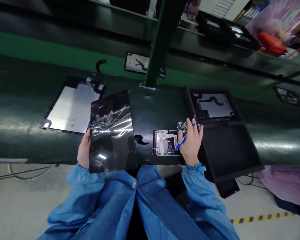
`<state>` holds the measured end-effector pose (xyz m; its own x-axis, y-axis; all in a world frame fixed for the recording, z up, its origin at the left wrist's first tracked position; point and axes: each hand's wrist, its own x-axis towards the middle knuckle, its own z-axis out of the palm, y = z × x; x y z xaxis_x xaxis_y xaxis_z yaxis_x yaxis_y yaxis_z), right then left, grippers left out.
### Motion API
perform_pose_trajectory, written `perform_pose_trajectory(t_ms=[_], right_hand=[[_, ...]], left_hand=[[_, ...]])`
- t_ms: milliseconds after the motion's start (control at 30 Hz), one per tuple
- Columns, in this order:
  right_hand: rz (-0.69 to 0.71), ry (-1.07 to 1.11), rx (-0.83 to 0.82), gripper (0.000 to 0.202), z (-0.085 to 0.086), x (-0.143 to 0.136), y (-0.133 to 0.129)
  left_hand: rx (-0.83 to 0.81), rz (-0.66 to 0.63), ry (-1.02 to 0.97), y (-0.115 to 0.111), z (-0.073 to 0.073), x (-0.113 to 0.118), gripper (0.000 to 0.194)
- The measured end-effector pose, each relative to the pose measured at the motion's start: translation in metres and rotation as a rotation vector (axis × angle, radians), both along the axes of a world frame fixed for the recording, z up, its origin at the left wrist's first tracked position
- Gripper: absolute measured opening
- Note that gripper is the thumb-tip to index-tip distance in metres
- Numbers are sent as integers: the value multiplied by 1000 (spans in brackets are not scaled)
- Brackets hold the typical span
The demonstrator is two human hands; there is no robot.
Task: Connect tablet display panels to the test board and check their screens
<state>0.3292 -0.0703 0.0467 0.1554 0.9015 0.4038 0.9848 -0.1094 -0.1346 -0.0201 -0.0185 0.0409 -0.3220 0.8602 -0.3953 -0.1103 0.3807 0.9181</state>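
Observation:
My left hand (84,150) grips the left edge of a glossy black screen panel (112,136), tilted above the front of the bench. The panel hides most of that hand's fingers. In my right hand (193,143) is a blue pen (182,140), slanting with its lower end over a small opened device (166,143). The device has an exposed circuit board, pale tape strips and a thin red wire at its left. A small silvery item (182,126) lies just beyond my right fingers. Between the panel and the device rests a black curved strip (141,140).
A larger panel with a silvery back (70,108) lies at left. Black trays (233,146) stand at right, the farther one holding another panel (213,105). A green post (162,40) rises behind the bench (162,106), near another silver-backed panel (136,63).

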Motion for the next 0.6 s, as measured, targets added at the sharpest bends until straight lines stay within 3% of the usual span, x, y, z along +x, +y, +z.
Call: perform_pose_trajectory(t_ms=[100, 200, 267, 333, 400, 500, 600], right_hand=[[-1, 95, 60, 51, 10, -4, -2], [14, 342, 196, 40, 29, -26, -12], [116, 598, 53, 32, 42, -49, -22], [309, 916, -277, 31, 50, -73, -30], [483, 1285, -489, 43, 54, -92, -35], [591, 1706, -519, 76, 55, -107, -33], [547, 1721, -444, 81, 53, -111, -27]], left_hand=[[-118, 117, -226, 2, 21, 13, 37], [-140, 218, -367, 0, 30, 20, 34], [-78, 212, -385, -5, 30, 22, 39], [-33, 228, -422, -10, 26, 23, 45], [-49, 283, -456, -17, 23, 22, 43], [-102, 336, -499, -29, 17, 21, 39], [-3, 305, -451, -40, 5, 25, 53]])
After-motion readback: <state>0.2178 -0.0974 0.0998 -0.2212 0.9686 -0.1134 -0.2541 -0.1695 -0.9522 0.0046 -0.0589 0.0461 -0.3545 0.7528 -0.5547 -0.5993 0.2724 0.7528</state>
